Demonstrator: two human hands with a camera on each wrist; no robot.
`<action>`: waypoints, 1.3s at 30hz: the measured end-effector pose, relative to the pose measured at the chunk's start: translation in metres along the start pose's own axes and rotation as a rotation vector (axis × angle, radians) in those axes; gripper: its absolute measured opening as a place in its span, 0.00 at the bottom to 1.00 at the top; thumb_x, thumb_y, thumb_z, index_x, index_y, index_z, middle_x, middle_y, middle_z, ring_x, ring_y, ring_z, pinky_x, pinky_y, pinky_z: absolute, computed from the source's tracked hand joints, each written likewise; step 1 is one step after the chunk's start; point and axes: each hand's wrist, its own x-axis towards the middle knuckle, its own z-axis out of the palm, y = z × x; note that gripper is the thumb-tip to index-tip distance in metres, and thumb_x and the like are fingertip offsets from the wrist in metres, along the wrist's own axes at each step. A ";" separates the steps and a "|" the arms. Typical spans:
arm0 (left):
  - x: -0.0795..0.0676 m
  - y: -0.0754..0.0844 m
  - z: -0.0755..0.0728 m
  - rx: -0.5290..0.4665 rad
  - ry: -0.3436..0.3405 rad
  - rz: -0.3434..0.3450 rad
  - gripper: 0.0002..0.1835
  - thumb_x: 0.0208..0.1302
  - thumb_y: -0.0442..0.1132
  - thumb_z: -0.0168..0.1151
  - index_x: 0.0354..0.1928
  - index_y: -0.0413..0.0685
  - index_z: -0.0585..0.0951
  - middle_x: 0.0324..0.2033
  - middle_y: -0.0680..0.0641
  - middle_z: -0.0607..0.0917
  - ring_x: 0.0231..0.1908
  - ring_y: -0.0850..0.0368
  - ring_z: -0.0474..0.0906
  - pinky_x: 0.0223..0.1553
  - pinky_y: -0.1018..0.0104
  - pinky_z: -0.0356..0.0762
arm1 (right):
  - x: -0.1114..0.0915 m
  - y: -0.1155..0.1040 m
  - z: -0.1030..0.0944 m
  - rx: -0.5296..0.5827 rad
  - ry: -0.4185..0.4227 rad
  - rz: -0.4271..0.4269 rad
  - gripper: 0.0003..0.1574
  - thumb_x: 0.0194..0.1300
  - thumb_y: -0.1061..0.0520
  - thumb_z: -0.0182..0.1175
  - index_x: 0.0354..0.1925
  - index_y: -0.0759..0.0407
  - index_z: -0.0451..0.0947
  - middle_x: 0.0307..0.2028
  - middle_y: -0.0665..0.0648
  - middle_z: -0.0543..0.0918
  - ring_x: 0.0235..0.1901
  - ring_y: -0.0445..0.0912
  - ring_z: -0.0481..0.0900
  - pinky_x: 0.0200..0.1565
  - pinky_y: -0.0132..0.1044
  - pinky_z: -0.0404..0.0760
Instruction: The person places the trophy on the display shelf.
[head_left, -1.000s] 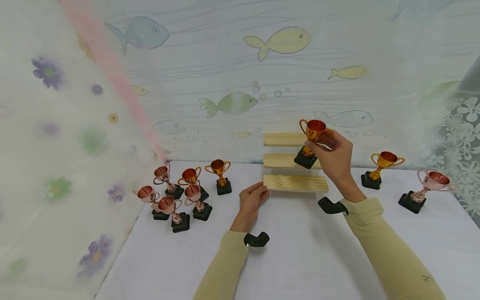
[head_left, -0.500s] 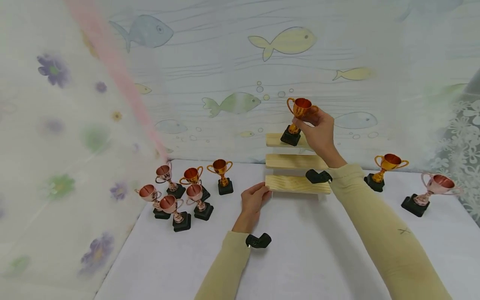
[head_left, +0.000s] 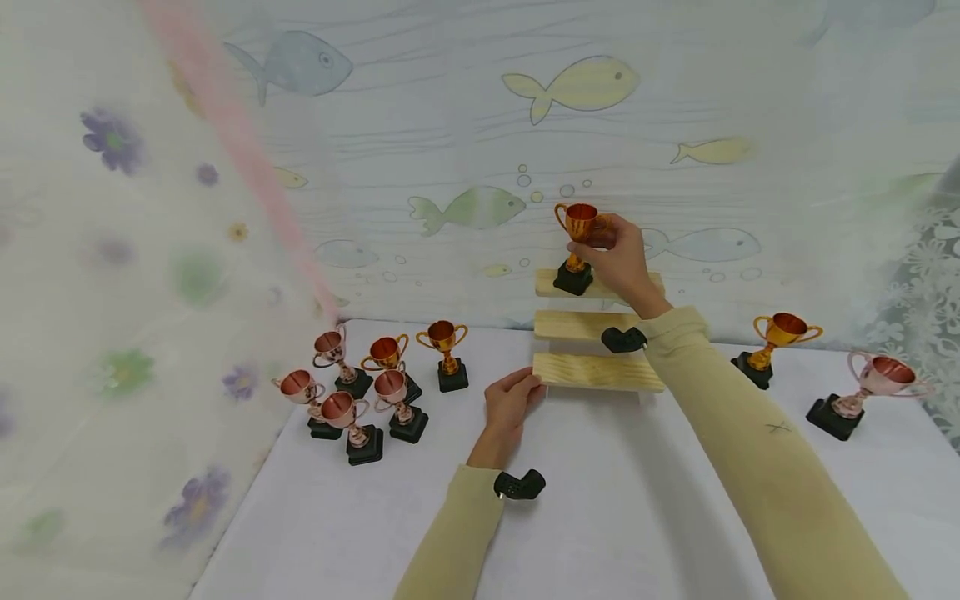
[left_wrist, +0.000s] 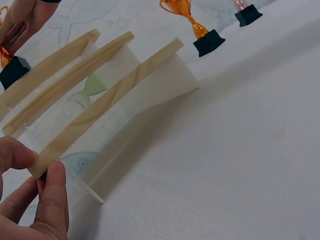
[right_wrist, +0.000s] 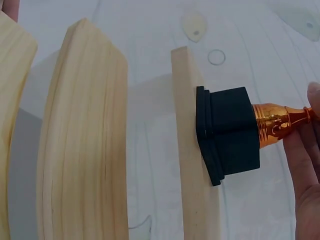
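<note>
My right hand [head_left: 621, 254] pinches the stem of a gold trophy cup [head_left: 579, 223] with a black base. That base [right_wrist: 227, 135] is at the top step of a three-step wooden display stand [head_left: 600, 372], toward its left end; in the right wrist view it appears to touch the board. At the stand's lower left corner, my left hand [head_left: 506, 410] grips the end of the bottom step, thumb on one face and fingers under the other, as the left wrist view shows [left_wrist: 47, 185]. The middle and bottom steps carry no trophy.
Left of the stand, a gold trophy [head_left: 443, 340] stands near a cluster of several pink and gold trophies [head_left: 365, 442]. To the right are another gold trophy [head_left: 780, 333] and a pink one [head_left: 851, 400]. A fish-print curtain [head_left: 465, 125] hangs right behind the stand.
My right hand has carried the gold trophy up and left, then lowered it to the top step. The left hand has kept its grip on the bottom step.
</note>
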 end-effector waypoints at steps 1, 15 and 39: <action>0.000 0.000 0.000 0.005 0.001 0.000 0.16 0.63 0.27 0.66 0.53 0.30 0.84 0.49 0.35 0.86 0.39 0.58 0.86 0.47 0.67 0.86 | 0.001 -0.001 0.001 0.003 -0.003 0.003 0.25 0.64 0.64 0.69 0.57 0.71 0.76 0.52 0.72 0.83 0.38 0.32 0.82 0.45 0.23 0.83; 0.000 0.004 -0.001 0.024 0.012 -0.008 0.16 0.63 0.26 0.66 0.53 0.31 0.84 0.49 0.35 0.86 0.40 0.57 0.86 0.50 0.63 0.86 | 0.009 -0.003 0.023 0.036 0.043 -0.034 0.23 0.62 0.68 0.69 0.54 0.72 0.76 0.51 0.73 0.83 0.41 0.41 0.85 0.46 0.27 0.85; 0.000 0.000 -0.001 0.023 -0.001 -0.020 0.16 0.63 0.26 0.65 0.53 0.31 0.84 0.49 0.35 0.86 0.39 0.57 0.87 0.47 0.66 0.87 | 0.014 0.005 0.025 -0.009 -0.037 -0.032 0.14 0.64 0.66 0.68 0.45 0.70 0.77 0.49 0.71 0.85 0.47 0.55 0.87 0.49 0.31 0.85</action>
